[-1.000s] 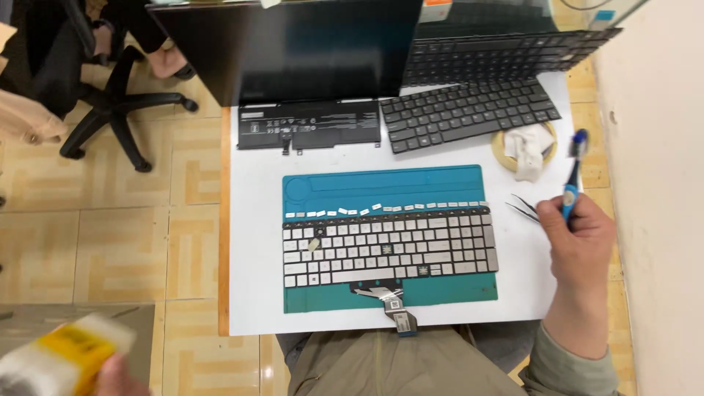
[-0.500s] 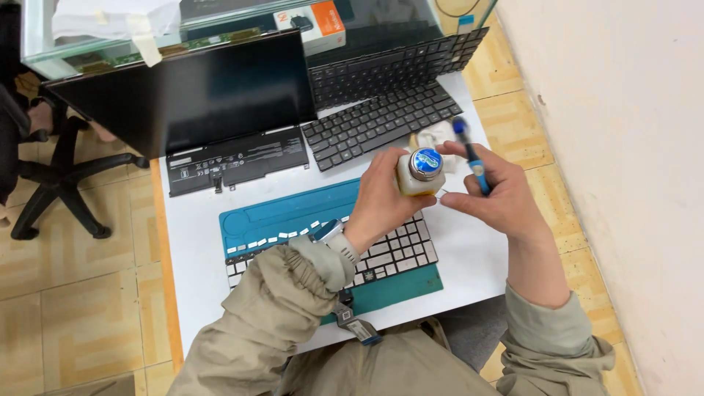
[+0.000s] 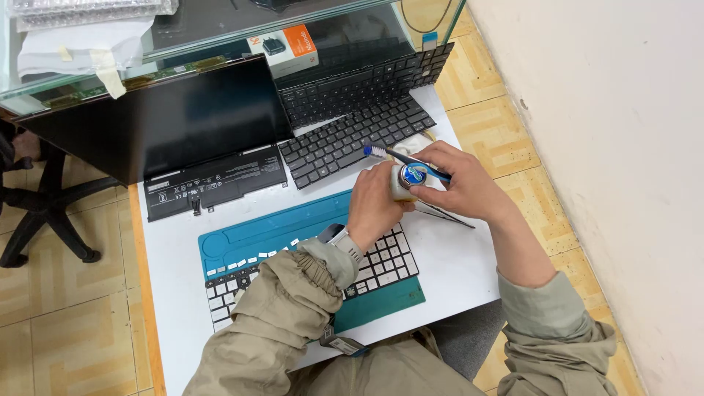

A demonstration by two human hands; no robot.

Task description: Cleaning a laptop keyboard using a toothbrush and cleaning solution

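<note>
Both hands meet above the white keyboard (image 3: 381, 257). Left hand (image 3: 378, 205) grips a small bottle (image 3: 408, 180), blue round cap facing up. Right hand (image 3: 458, 183) pinches a toothbrush (image 3: 400, 155), long axis pointing left-up. An orange-and-white box (image 3: 282, 45) lies well beyond.

Both arms wear loose olive-khaki jacket sleeves with gathered cuffs; a grey-strapped wristwatch (image 3: 339, 238) sits beside the left cuff.

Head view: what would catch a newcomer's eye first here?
At centre, the left hand grips a small white bottle with a blue cap, while the right hand holds a blue toothbrush across it. Below them a silver keyboard lies on a teal work mat; a dark laptop screen stands behind.
</note>
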